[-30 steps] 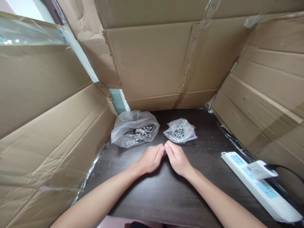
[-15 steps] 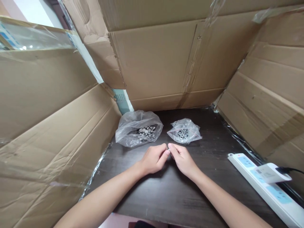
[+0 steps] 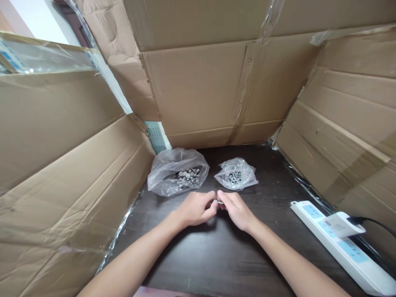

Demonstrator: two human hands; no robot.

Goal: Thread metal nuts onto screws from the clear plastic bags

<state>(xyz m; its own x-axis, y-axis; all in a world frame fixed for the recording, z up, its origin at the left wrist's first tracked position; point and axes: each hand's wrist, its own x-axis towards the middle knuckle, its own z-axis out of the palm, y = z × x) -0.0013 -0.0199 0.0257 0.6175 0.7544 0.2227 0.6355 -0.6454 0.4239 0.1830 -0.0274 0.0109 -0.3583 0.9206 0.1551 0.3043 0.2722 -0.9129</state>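
Above the dark table, my left hand and my right hand meet fingertip to fingertip. Both are closed in a pinch on a small shiny metal screw, which lies roughly sideways between them; its ends are covered by my fingers. Behind my left hand lies a clear plastic bag, its mouth open, with several round-headed metal pieces inside. Just beyond my right hand is a smaller clear bag containing several small metal screws.
A white power strip with a plugged-in white adapter and black cable lies at the right. Taped cardboard walls enclose the table at the left, back and right.
The screw shows more between my fingertips, and my right fingers have shifted around it. The whole view has shifted slightly; the bags have stayed in place on the table.
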